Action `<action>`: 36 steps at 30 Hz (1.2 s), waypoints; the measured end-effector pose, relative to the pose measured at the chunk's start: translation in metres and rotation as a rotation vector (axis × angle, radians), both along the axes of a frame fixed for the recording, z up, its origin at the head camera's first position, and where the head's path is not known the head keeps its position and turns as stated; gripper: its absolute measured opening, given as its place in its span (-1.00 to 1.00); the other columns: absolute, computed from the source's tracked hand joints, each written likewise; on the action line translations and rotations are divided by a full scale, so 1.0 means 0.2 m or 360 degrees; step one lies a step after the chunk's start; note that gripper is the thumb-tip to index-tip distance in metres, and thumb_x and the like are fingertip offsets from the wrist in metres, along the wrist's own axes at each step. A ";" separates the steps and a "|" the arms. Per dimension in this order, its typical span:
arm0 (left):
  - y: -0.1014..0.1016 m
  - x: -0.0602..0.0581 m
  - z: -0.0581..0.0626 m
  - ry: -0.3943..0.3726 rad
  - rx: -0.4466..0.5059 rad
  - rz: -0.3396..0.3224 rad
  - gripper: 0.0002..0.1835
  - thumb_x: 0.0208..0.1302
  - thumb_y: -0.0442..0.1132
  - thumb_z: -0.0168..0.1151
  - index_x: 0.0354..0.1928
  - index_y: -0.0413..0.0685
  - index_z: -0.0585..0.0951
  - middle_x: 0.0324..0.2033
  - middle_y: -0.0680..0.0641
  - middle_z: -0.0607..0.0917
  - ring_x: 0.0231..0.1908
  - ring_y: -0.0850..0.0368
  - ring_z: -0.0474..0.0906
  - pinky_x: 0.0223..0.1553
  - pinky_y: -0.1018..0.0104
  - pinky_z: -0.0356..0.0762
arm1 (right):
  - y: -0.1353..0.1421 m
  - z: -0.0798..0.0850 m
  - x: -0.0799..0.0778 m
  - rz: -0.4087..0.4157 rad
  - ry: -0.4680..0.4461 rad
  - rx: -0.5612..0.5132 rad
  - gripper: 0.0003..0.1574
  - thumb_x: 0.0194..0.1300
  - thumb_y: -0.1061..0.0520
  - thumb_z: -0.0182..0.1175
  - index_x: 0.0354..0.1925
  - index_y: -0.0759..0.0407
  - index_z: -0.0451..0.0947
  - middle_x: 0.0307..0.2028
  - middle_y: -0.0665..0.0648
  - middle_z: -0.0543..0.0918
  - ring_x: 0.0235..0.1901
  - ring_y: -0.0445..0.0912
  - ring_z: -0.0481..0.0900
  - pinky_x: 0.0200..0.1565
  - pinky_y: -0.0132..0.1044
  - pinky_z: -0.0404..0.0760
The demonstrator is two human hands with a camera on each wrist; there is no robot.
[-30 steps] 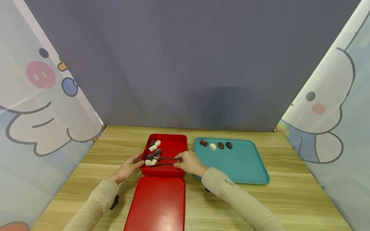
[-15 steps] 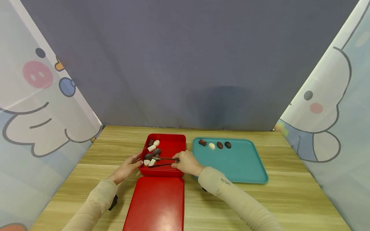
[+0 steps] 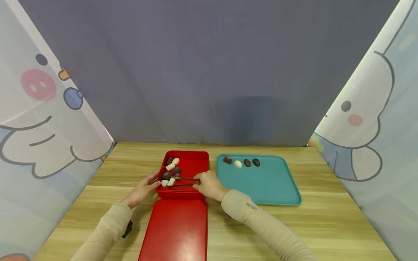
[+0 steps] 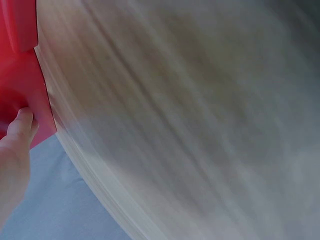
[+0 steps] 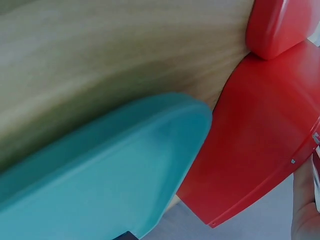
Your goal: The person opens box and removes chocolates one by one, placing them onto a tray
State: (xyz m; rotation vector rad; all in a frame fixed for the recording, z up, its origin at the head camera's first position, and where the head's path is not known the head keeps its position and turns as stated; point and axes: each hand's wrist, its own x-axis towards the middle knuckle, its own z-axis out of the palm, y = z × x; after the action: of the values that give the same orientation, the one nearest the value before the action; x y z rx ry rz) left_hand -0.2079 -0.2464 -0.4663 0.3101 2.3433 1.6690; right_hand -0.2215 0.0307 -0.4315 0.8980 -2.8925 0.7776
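A red box (image 3: pixel 199 159) stands on the table, with several dark and white chocolate-like pieces (image 3: pixel 170 167) along its left side. My left hand (image 3: pixel 142 191) rests against the box's left wall, thumb near the front corner; the left wrist view shows a finger touching red plastic. My right hand (image 3: pixel 210 185) reaches over the box's right wall and holds slim dark tongs (image 3: pixel 187 178). Their arms are spread and point left, low inside the box. The tips lie around a dark piece and a white ridged piece (image 3: pixel 171 182) near the front.
A teal tray (image 3: pixel 261 185) is right of the box, with a row of several pieces (image 3: pixel 247 163) at its back edge. The red lid (image 3: pixel 176 228) lies in front of the box. A grey curtain (image 3: pixel 209 72) hangs behind the table.
The whole scene has drifted slightly left in the head view. Both hands keep their places at the box, and the tongs stay low among the pieces with their arms apart.
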 end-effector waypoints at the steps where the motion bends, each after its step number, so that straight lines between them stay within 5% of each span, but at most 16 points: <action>1: 0.00 0.00 0.00 -0.0001 -0.0001 -0.0003 -0.36 0.41 -0.23 -0.10 0.42 -0.22 -0.06 0.38 -0.34 -0.02 0.36 -0.25 -0.06 0.28 -0.15 0.08 | 0.00 0.00 0.00 -0.0004 0.0011 0.0003 -0.68 0.13 0.11 0.28 -0.13 0.22 0.65 -0.32 0.08 0.72 -0.42 -0.23 0.62 -0.37 -0.49 0.53; 17: 0.03 0.00 -0.01 -0.0005 -0.0020 -0.0011 -0.37 0.42 -0.25 -0.12 0.42 -0.21 -0.07 0.38 -0.34 -0.02 0.35 -0.24 -0.05 0.29 -0.12 0.08 | 0.03 -0.02 0.00 0.0002 0.0065 -0.0044 -0.70 0.12 0.13 0.29 -0.16 0.24 0.66 -0.31 0.10 0.72 -0.42 -0.21 0.61 -0.37 -0.49 0.53; 36: -0.01 0.00 0.00 -0.0044 0.0003 -0.0015 -0.35 0.42 -0.23 -0.11 0.41 -0.26 -0.10 0.38 -0.35 -0.05 0.35 -0.26 -0.06 0.28 -0.15 0.06 | 0.23 0.08 0.06 -0.0137 -0.0017 -0.0415 -0.67 0.15 0.15 0.26 -0.12 0.31 0.62 -0.34 0.13 0.70 -0.51 -0.19 0.58 -0.54 -0.48 0.49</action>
State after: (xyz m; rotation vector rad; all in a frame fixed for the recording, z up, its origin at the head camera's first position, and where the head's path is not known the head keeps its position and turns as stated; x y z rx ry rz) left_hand -0.2074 -0.2486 -0.4657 0.2964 2.3172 1.6602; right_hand -0.2099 0.0773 -0.4160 0.7382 -2.7291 1.1199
